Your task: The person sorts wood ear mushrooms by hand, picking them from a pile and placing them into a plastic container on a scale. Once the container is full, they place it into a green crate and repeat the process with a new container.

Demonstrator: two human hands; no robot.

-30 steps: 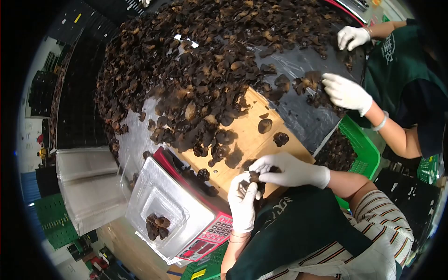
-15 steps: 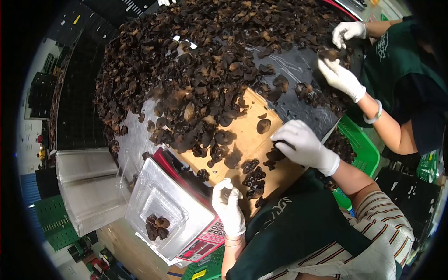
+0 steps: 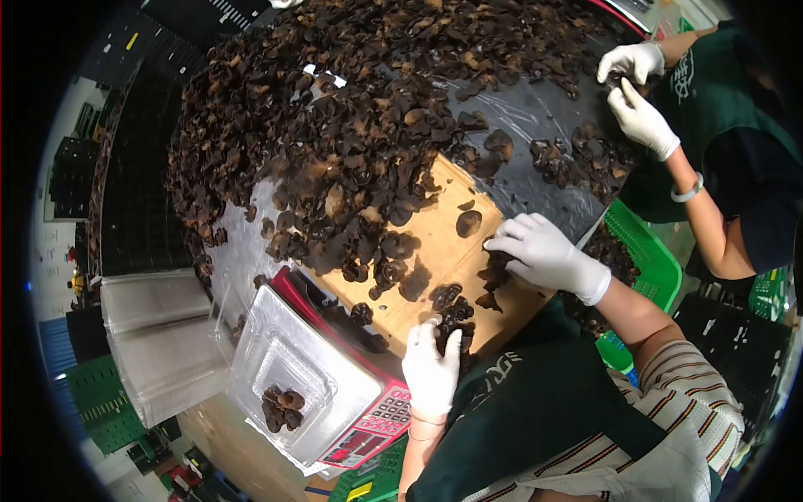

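Dark brown wood ear mushrooms (image 3: 335, 151) are heaped over the table and onto a tan board (image 3: 452, 222). My left hand (image 3: 431, 364), white-gloved, is at the near end of a small row of wood ears (image 3: 452, 308), thumb and fingers apart around its edge. My right hand (image 3: 548, 258), also gloved, has its fingers curled on a dark wood ear (image 3: 495, 266) at the board's right side; its fingertips are partly hidden. A single wood ear (image 3: 468, 222) lies flat nearby. On the scale (image 3: 368, 381) a clear plastic tray (image 3: 293, 364) holds several wood ears.
Clear plastic trays (image 3: 159, 335) are stacked left of the scale. To the right stands a green crate (image 3: 661, 259) with wood ears in it. A co-worker's gloved hands (image 3: 636, 92) are at the upper right, over a small pile on black sheeting (image 3: 535, 125).
My left hand has moved right and up from beside the scale to the small row, its fingers spreading. My right hand has shifted little. The co-worker's hands have come together.
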